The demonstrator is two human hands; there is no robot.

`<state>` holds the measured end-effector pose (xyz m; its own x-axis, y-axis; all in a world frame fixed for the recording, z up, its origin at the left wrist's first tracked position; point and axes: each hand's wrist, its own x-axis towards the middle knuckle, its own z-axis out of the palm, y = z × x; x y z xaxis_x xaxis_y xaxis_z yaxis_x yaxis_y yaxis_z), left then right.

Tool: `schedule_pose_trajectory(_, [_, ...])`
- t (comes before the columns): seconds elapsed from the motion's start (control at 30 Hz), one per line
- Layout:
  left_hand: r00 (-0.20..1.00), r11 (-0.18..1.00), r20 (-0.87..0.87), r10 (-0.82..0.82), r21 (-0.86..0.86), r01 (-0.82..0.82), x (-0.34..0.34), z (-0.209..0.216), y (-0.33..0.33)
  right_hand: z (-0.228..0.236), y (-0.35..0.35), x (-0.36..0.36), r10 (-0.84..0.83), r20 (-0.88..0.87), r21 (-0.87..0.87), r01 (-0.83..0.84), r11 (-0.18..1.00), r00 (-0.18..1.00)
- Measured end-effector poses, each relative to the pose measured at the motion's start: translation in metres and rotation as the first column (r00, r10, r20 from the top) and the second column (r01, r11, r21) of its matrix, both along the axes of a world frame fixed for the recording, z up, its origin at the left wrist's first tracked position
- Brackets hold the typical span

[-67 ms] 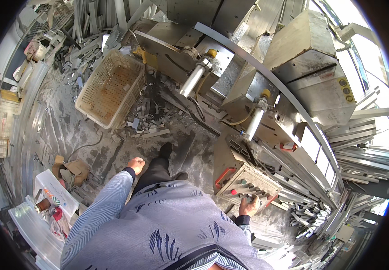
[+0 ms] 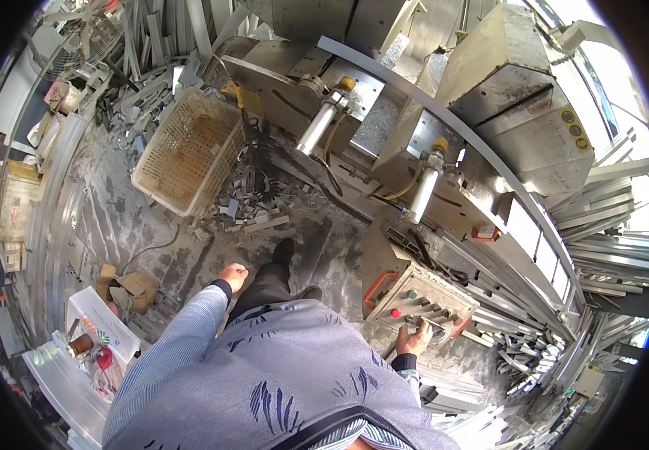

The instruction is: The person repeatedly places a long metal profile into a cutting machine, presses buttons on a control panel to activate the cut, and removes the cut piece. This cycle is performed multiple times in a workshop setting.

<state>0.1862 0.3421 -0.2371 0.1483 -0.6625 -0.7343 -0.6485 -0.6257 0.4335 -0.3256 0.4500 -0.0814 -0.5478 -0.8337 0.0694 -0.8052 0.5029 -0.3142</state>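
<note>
My right hand (image 2: 414,340) reaches over the near edge of a grey control box (image 2: 450,298), its fingers stretched out and touching the panel face. A red push button (image 2: 395,313) and a green button (image 2: 412,295) are just left of and beyond the fingers, beside a row of dark knobs. Exactly which control lies under the fingertips is hidden. My left hand (image 2: 233,276) hangs by my leg with its fingers curled closed, and nothing shows in it.
A long curved metal profile (image 2: 407,88) lies across the machine, beneath two clamping cylinders (image 2: 317,129). Left of it stands a perforated plastic crate (image 2: 189,154) among metal offcuts (image 2: 245,206). Stacked profiles (image 2: 602,210) fill the right; a white box (image 2: 103,322) sits lower left.
The whole view has shifted slightly. My right hand has moved a little to the left over the panel, closer to the red button. My left hand stays by my leg.
</note>
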Motion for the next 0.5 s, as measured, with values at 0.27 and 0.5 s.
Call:
schedule_pose_trajectory(0.27, [0.991,0.992,-0.032,-0.127,-0.029,0.126,-0.022,0.022,0.045,-0.016,0.009,0.004,0.066,-0.04,-0.126,-0.07,0.99,0.997])
schedule_pose_trajectory(0.5, [0.988,0.981,0.023,-0.153,-0.12,0.155,-0.024,0.027,0.065,-0.016,0.003,-0.014,0.095,0.109,-0.106,-0.084,0.991,0.99])
